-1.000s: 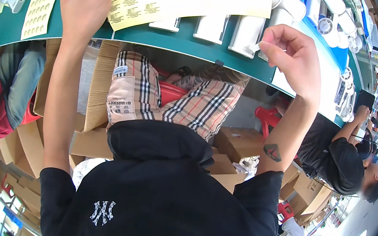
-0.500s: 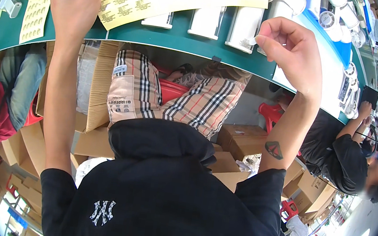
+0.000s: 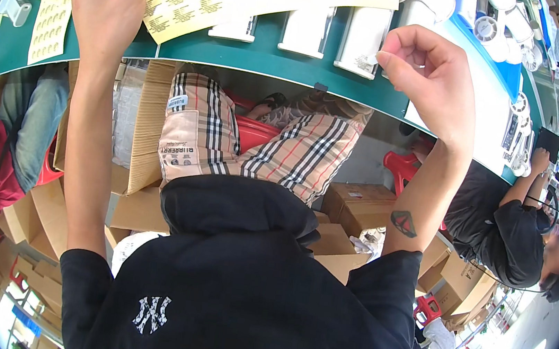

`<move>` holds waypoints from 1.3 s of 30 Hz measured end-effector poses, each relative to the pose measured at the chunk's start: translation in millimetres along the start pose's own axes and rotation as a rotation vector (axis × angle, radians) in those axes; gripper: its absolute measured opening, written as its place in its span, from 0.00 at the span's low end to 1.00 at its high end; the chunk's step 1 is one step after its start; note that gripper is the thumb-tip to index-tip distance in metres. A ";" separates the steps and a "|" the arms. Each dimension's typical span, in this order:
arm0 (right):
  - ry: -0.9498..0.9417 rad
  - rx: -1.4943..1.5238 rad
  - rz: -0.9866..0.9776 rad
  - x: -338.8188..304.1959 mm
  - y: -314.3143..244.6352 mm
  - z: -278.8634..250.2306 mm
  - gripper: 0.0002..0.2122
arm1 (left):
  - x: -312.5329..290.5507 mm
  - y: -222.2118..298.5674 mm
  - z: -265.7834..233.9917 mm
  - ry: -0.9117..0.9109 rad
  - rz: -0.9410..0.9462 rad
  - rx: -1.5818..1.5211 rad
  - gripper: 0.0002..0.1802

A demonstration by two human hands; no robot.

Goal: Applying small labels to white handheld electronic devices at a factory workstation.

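Observation:
My left hand [image 3: 107,14] is closed at the left edge of a yellow sheet of labels [image 3: 181,12], printed with small dark text. The sheet's right part is washed out by glare. My right hand [image 3: 437,86] is bent in a pinch, with a tiny pale label [image 3: 376,59] at the thumb and fingertip. That label is right beside the lower end of a white box-shaped device [image 3: 364,38], which has small grey print there. Two more white devices stick out from under the sheet, one in the middle [image 3: 304,31] and one farther left [image 3: 234,29].
A green-topped table [image 3: 273,58] runs across the front. Another yellow label sheet [image 3: 53,14] and small white parts [image 3: 15,5] lie at left. White cylindrical parts [image 3: 486,29] fill a blue tray at right. People sit on both sides; cardboard boxes [image 3: 359,205] stand below.
My left hand and the yellow sheet have shifted very slightly left. My right hand stays almost in place beside the white device.

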State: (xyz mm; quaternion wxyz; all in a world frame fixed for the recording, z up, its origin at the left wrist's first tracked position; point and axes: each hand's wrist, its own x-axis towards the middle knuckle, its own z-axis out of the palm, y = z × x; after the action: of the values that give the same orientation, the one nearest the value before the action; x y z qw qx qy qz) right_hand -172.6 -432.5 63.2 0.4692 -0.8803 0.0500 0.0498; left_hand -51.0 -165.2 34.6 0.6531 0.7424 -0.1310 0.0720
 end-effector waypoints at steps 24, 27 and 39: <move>-0.053 0.089 -0.185 47.1 -58.5 79.5 0.05 | -0.2 6.7 -13.1 -0.248 0.051 0.094 0.17; -0.034 0.016 -0.198 50.1 -62.3 83.2 0.05 | 0.2 6.3 -12.0 -0.231 0.080 0.143 0.16; -0.065 0.009 -0.210 44.6 -58.4 81.6 0.04 | 0.4 5.7 -13.5 -0.219 0.082 0.180 0.15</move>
State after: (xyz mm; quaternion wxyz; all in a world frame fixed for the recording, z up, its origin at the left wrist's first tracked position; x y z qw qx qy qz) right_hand -123.9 -334.1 59.9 0.4773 -0.8764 -0.0576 0.0286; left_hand -51.3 -152.6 42.0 0.5624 0.7953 -0.2246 0.0286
